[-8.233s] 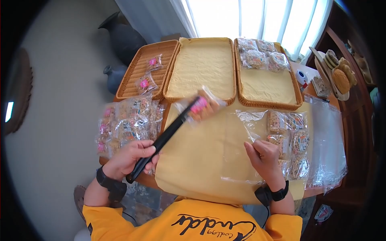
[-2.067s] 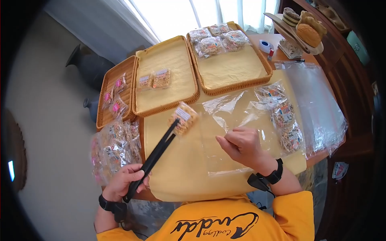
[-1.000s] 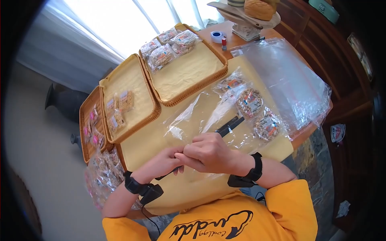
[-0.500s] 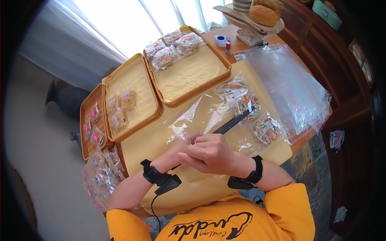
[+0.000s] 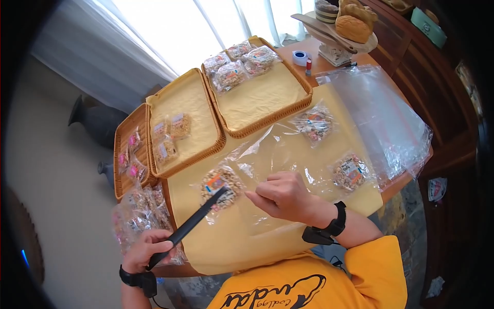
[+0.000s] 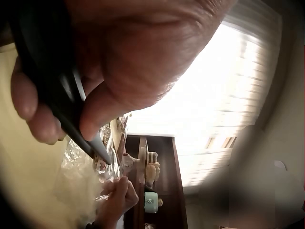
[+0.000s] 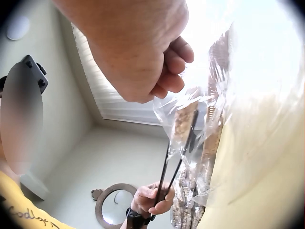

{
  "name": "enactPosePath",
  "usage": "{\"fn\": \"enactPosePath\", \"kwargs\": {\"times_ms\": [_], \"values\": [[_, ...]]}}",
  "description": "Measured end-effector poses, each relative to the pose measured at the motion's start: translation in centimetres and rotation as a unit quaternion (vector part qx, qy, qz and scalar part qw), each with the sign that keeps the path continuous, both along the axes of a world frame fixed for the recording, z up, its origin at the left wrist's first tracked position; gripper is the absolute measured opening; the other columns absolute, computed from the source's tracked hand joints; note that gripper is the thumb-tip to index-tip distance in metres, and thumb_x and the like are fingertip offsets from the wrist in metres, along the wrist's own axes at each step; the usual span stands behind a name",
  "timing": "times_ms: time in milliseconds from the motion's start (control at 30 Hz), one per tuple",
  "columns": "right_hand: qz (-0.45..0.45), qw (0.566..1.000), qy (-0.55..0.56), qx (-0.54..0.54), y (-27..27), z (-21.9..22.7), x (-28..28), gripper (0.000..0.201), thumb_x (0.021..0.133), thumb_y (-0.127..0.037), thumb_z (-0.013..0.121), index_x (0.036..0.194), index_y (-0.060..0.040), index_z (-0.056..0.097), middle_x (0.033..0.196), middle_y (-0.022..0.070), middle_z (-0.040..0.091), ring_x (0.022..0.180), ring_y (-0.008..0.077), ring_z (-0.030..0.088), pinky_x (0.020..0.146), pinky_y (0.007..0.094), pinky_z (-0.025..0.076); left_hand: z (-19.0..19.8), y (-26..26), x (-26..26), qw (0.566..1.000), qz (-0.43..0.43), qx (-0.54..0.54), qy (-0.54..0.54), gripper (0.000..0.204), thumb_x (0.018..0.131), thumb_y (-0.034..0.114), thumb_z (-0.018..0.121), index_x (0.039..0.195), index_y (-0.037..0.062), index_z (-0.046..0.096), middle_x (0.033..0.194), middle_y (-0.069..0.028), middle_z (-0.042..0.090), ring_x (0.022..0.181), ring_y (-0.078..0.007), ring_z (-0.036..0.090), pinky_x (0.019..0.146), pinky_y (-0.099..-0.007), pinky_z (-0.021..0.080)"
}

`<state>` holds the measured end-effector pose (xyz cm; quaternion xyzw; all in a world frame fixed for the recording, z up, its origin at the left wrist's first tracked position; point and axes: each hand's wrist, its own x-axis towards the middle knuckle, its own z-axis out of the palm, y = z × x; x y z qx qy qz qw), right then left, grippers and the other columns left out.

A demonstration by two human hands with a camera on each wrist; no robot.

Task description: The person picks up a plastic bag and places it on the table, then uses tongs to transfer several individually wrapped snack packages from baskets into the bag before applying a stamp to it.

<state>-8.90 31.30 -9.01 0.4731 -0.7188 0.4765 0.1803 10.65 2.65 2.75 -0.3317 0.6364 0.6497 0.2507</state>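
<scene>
Long black tongs (image 5: 188,226) are gripped in my left hand (image 5: 144,250), low on the left in the head view. Between their tips is a round wrapped nut cake (image 5: 221,186) with an orange and blue label, also visible edge-on in the right wrist view (image 7: 183,121). My right hand (image 5: 290,198) has its fingers curled, pinching the edge of a large clear bag (image 5: 278,154) beside the cake. Two round packs, an upper one (image 5: 315,125) and a lower one (image 5: 351,172), lie apart in the bag.
Behind stand three wicker trays: left with pink-labelled packs (image 5: 135,141), middle with small square packs (image 5: 180,125), right with several wrapped cakes (image 5: 230,75). More packs (image 5: 141,211) lie at the left edge, clear bags (image 5: 386,121) at the right. Tape (image 5: 300,57) sits farther back.
Square packs were set in the middle tray. The tongs reached into the bag and came back left with a round cake, leaving fewer inside. My right hand stayed at the bag.
</scene>
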Motion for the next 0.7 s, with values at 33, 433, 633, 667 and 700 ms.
{"fn": "enactPosePath", "kwargs": {"times_ms": [33,433,633,667,700], "values": [[0.002,1.0,0.001,-0.001,-0.1,-0.1,0.0,0.039,0.082,-0.018,0.073,0.055,-0.0116,0.046,0.046,0.0044,0.04,0.041,0.0208,0.045,0.04,0.0348,0.036,0.5,-0.7,0.3,1.0,0.002,-0.001,0.001,0.016,0.088,0.013,0.066,0.093,-0.0026,0.063,0.072,-0.0071,0.064,0.057,-0.0117,0.058,0.053,-0.0226,0.046],[0.021,1.0,-0.023,0.001,-0.1,-0.5,0.1,0.04,0.078,-0.009,0.074,0.054,-0.0089,0.042,0.046,0.0064,0.037,0.041,0.0223,0.044,0.039,0.0354,0.034,-2.4,0.9,-16.9,0.994,-0.081,-0.024,0.076,0.021,0.095,0.021,0.059,0.096,0.0002,0.062,0.07,-0.0032,0.062,0.053,-0.0087,0.057,0.048,-0.02,0.045],[0.019,1.0,-0.02,-0.009,0.1,-0.1,0.1,0.04,0.079,-0.012,0.074,0.054,-0.0104,0.043,0.046,0.0052,0.038,0.041,0.0213,0.044,0.039,0.0347,0.034,-4.0,3.3,-25.9,0.981,-0.162,-0.031,0.098,0.025,0.096,0.025,0.06,0.1,0.0006,0.063,0.071,-0.0007,0.063,0.054,-0.0066,0.058,0.048,-0.0189,0.046],[0.022,0.999,-0.022,-0.015,0.1,-0.2,0.1,0.039,0.08,-0.013,0.074,0.054,-0.0107,0.044,0.046,0.0049,0.039,0.041,0.0209,0.044,0.039,0.0346,0.034,-3.8,3.0,-26.0,0.972,-0.175,-0.106,0.112,0.025,0.096,0.025,0.06,0.1,0.0005,0.063,0.072,-0.0008,0.063,0.054,-0.0063,0.058,0.047,-0.0186,0.046],[0.025,0.999,-0.025,-0.022,0.0,-0.2,0.2,0.039,0.08,-0.014,0.073,0.055,-0.011,0.044,0.046,0.0045,0.039,0.04,0.0206,0.044,0.039,0.0344,0.034,-3.6,2.6,-26.0,0.958,-0.186,-0.182,0.123,0.026,0.096,0.025,0.06,0.1,0.0004,0.064,0.072,-0.0009,0.064,0.055,-0.0059,0.058,0.047,-0.0183,0.046]]}}
